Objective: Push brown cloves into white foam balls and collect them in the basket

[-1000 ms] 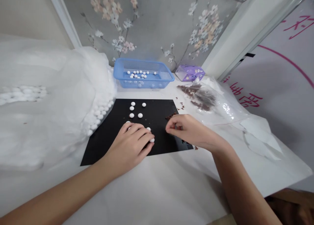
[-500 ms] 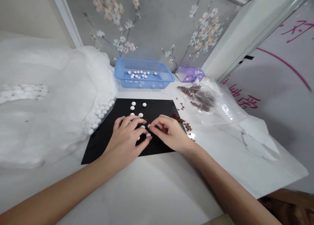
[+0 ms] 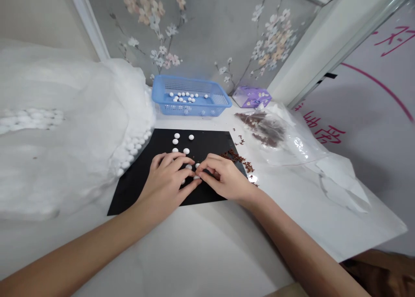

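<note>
At the far left, a mound of white wadding (image 3: 81,115) under a sheer white cover slumps onto the white bench (image 3: 194,249), with a line of white round pellets (image 3: 131,152) packed along its lower edge. Right of that lies a black sheet (image 3: 136,193), and more pellets sit loose on it in the upper part, with a few near the fingers. Behind it, at upper centre, a blue plastic mesh basket (image 3: 186,109) holds a small cluster of the same pellets.

The left hand (image 3: 165,184) rests on the sheet, its fingers (image 3: 171,161) loosely spread and curved over the pellets, with nothing clearly held. The right hand (image 3: 223,180) has just closed in on it: its fingers (image 3: 204,169) are drawn narrow and now nearly meet the left hand's tips at the middle of the sheet. Whether they pinch anything is hidden.

Just right of them, a scatter of dark brown clove-like bits (image 3: 233,156) trails over the sheet's corner onto the bench. Further right lies a clear plastic bag (image 3: 298,145) with more brown bits inside, and a purple floral packet (image 3: 251,97) stands behind it, its small print unreadable.

At the far right, a white panel (image 3: 363,115) carries pink hand-drawn characters (image 3: 324,132) - the top one looks like 对, the rest too skewed to read.
</note>
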`<state>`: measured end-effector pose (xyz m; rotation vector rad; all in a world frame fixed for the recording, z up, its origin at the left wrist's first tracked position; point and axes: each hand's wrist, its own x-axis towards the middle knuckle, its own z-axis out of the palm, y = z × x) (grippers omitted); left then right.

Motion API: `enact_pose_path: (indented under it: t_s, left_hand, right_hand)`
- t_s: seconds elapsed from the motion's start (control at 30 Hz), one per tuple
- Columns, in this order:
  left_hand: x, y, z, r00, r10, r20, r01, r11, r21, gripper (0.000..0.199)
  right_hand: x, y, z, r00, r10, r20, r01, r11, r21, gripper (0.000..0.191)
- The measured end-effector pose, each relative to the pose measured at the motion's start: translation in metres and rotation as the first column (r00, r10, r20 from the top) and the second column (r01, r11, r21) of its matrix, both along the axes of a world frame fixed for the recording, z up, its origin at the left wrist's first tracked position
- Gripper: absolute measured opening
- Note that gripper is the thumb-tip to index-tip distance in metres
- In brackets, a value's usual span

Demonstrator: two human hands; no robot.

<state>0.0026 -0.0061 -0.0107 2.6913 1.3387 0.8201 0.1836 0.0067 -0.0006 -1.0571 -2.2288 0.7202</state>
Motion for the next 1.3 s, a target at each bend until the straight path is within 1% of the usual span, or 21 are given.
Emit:
enact_pose_path:
  t_s: [0.1, 0.23, 0.43, 0.6, 0.87, 1.07, 1.3]
  left_hand:
    - [0.0, 0.0, 0.0, 1.0, 0.009, -0.003, -0.009, 1.0, 0.001, 0.018]
    - [0.0, 0.0, 0.0, 1.0, 0.009, -0.009, -0.009, 1.0, 0.001, 0.019]
    - [0.0, 0.0, 0.0, 1.0, 0.0, 0.008, 0.0, 1.0, -0.015, 0.016]
    - [0.0, 0.001, 0.0, 1.0, -0.009, 0.023, 0.009, 1.0, -0.025, 0.016]
    - [0.0, 0.001, -0.001, 1.0, -0.004, 0.019, 0.005, 0.999, -0.046, 0.017]
    - [0.0, 0.001, -0.001, 1.0, -0.004, 0.014, 0.004, 0.998, -0.056, 0.017]
    - [0.0, 0.001, 0.002, 0.999, 0.008, 0.032, -0.005, 0.996, -0.094, 0.015]
  right_hand:
    - [0.002, 0.0, 0.0, 0.999, 0.022, -0.028, -0.022, 1.0, 0.01, 0.011]
    - [0.003, -0.001, 0.002, 0.997, 0.038, -0.063, -0.039, 0.999, -0.018, 0.011]
    - [0.003, -0.003, 0.005, 0.996, 0.061, -0.065, -0.065, 0.996, -0.06, 0.01]
    - [0.002, -0.006, 0.008, 0.996, 0.068, -0.054, -0.072, 0.994, -0.08, 0.014]
    - [0.001, -0.007, 0.011, 0.995, 0.088, -0.053, -0.091, 0.994, -0.054, 0.017]
    - [0.001, -0.007, 0.01, 0.994, 0.105, -0.041, -0.107, 0.994, -0.04, 0.019]
    - [0.0, -0.007, 0.009, 0.993, 0.107, -0.043, -0.107, 0.994, -0.016, 0.018]
